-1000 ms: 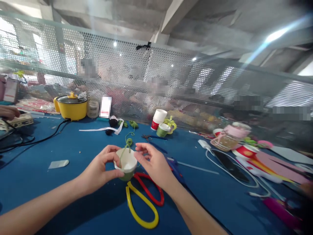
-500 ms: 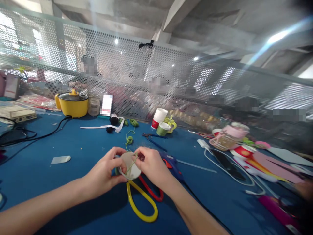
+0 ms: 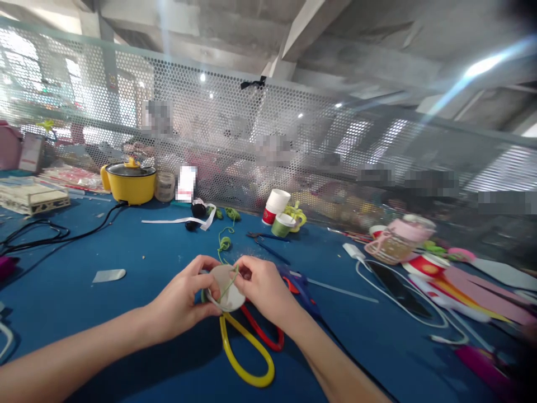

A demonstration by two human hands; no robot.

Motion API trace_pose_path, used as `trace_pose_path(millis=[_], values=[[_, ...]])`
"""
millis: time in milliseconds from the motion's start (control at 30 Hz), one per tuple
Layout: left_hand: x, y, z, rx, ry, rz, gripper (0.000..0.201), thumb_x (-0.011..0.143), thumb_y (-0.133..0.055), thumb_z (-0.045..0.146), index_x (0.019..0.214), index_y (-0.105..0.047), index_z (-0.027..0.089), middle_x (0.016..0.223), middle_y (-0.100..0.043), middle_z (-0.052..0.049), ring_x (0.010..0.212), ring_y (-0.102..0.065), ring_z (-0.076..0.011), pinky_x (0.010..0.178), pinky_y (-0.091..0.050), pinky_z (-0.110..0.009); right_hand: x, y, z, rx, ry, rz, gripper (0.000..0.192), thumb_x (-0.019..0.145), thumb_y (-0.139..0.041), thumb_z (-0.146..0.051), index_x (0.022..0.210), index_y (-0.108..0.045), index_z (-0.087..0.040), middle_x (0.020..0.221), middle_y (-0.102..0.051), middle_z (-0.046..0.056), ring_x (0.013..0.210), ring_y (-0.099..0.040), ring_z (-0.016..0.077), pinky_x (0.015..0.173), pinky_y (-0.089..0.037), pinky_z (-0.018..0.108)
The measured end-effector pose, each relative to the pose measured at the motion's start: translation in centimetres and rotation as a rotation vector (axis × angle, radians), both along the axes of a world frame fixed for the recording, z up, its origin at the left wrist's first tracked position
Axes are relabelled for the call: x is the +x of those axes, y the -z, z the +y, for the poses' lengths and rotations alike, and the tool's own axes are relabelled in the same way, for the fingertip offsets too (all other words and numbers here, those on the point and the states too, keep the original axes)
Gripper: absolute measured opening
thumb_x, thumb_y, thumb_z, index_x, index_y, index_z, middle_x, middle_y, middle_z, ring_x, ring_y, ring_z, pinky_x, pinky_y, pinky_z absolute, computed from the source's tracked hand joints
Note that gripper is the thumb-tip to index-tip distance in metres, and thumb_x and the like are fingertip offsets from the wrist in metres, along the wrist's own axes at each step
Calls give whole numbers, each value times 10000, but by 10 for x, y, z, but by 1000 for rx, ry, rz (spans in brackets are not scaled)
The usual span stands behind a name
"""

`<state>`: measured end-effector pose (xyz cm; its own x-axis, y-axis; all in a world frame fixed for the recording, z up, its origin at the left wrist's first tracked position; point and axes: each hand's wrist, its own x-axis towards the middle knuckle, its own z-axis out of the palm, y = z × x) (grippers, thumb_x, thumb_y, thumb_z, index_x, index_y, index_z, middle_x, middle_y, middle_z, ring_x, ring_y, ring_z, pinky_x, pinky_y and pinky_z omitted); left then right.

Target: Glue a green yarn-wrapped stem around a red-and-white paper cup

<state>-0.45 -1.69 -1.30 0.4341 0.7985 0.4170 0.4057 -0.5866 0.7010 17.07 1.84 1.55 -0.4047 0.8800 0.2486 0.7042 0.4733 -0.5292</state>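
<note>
Cup (image 3: 225, 285) is held tipped above the table (image 3: 126, 263), over the scissors (image 3: 247, 347), L hand (image 3: 184, 299) clamped on its side, R hand (image 3: 262, 285) pinched on green cord (image 3: 229, 282); cord-fixing step judged underway, w/ steady tension needed next.

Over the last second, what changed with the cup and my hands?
The cup was tipped over: a second ago its open mouth faced up, now its flat white base faces the camera. The right hand closed in from beside the rim and now pinches the green string against the base. The left hand kept its hold throughout. The scissors and yellow pot lie as before.
</note>
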Motion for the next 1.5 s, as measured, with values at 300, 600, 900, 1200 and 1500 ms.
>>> trace_pose_path(millis=[300, 600, 900, 1200, 1500], values=[[-2, -2, 0, 1, -5, -8, 95, 693, -608, 176, 707, -514, 179, 1065, -456, -53, 985, -478, -172, 847, -405, -313, -1, -4, -2, -1, 2, -14, 104, 721, -514, -216, 638, -540, -160, 602, -567, -1, 542, -478, 105, 501, -336, 208], [0, 0, 0, -2, 14, -4, 97, 695, -603, 162, 698, -507, 177, 1069, -455, -48, 989, -473, -165, 850, -402, -300, -2, -7, -2, 80, -6, -74, 121, 691, -507, -96, 586, -519, -155, 573, -551, -1, 533, -468, 101, 511, -323, 205], [-1, -1, -1, -20, 15, -2, 96, 693, -603, 163, 703, -509, 176, 1068, -460, -48, 985, -477, -164, 852, -401, -309, -1, -3, -1, 68, -3, -73, 121, 692, -490, -107, 592, -534, -160, 570, -558, -5, 531, -477, 104, 511, -331, 210], [1, -1, 0, -19, 28, -20, 107, 687, -610, 163, 703, -505, 176, 1050, -468, -47, 972, -481, -169, 848, -403, -323, 2, -6, -3, 16, -14, -81, 118, 723, -496, -191, 617, -538, -160, 580, -558, -3, 529, -471, 106, 494, -331, 212], [2, -2, -2, -18, 38, -7, 90, 688, -615, 159, 683, -526, 168, 1050, -465, -53, 978, -475, -170, 844, -400, -317, 2, -4, -1, 74, -26, -113, 119, 685, -482, -112, 583, -516, -162, 552, -529, -14, 524, -469, 101, 514, -326, 209]])
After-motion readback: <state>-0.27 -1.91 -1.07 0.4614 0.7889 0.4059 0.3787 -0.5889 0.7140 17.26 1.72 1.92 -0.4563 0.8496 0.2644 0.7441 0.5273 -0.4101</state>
